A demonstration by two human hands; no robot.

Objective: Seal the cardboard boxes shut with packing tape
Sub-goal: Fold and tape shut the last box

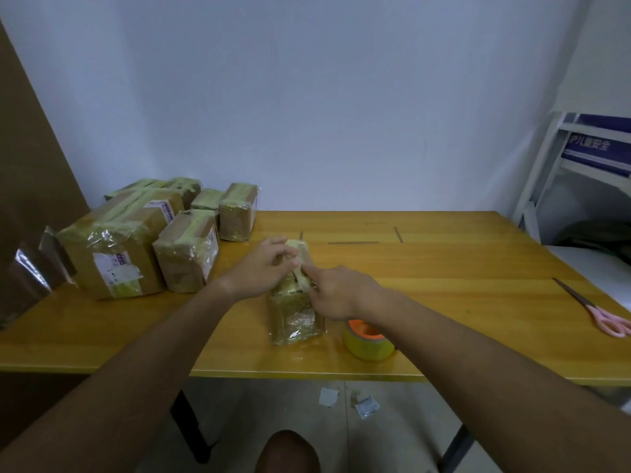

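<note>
small box (296, 307) stands on the worktop (444, 268), under both hands. left hand (264, 268) curls on the box's far top, fingers on the tape strip (299, 259). right hand (336, 291) presses the strip down with curled fingers; exact pinch probably hidden by blur. tape roll (368, 339) sits just under the right wrist. taped boxes (153, 240) stacked left of the left hand. scissors (596, 310) far right of the right hand.

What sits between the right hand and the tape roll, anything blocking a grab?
Nothing visible. The tape roll stands on the table just under the right forearm, beside the box both hands are working on. Right hand would only draw back.
</note>
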